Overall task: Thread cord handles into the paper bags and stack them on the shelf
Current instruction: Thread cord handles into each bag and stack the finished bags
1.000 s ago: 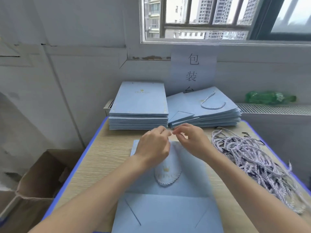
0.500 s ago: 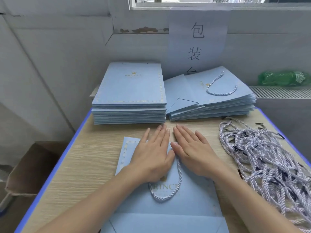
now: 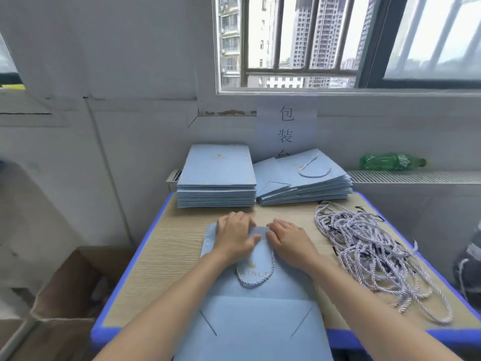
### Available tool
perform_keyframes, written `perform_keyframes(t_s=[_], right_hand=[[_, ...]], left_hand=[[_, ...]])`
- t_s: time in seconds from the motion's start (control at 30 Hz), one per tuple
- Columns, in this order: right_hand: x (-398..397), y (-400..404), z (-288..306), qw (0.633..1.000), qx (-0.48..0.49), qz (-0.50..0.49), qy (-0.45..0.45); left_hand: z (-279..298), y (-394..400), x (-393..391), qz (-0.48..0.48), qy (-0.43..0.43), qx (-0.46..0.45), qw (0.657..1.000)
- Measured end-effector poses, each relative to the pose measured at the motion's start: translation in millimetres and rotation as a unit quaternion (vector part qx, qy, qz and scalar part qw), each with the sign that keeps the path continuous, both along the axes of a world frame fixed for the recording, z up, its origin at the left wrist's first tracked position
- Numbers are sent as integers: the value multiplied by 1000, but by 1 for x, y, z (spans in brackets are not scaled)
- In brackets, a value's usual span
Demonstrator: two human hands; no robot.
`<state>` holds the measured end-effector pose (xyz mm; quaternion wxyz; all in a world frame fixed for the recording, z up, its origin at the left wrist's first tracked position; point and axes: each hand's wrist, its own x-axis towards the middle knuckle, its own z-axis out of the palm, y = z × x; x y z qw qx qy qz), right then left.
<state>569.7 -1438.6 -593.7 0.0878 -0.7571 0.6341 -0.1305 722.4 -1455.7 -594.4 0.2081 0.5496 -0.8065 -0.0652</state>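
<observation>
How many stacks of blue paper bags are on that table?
2. A neat stack sits at the back left; a fanned stack, topped by a bag with a cord handle, lies beside it on the right. One single bag lies under the hands.

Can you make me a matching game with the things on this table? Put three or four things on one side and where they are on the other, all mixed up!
Things:
1. loose cords
2. green bottle
3. cardboard box
4. bag under the hands

Places:
A. on the floor, left of the table
B. on the ledge under the window
C. in a heap on the right side of the table
D. flat at the front of the table

Pairs: 1-C, 2-B, 3-A, 4-D
</observation>
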Motion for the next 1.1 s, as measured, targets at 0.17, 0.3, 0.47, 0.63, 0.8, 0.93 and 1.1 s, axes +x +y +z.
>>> perform_keyframes(t_s=[0.17,0.3,0.47,0.63,0.8,0.93,1.1], right_hand=[[5,32,64,999,-8,47,-13],[-1,34,130,992,-80,50,-82],[-22,9,180,967,-84,60,-231],[-58,-47,187,888,-88,34,-450],[-118,-112,170,813,-132,-58,-564],[-163,-165,132,838,-133,-151,-508],[-177,-196,76,971,-44,-231,-45]], left_hand=[[50,30,17,-23,-5,-160,987],[121,35,14,-5,16,-274,962],[171,17,-3,-27,92,-293,951],[168,-34,-23,-48,138,-282,948],[123,-81,-35,-32,46,-197,979],[95,-119,-59,-30,-40,-107,993],[61,-152,-85,-54,-192,8,980]])
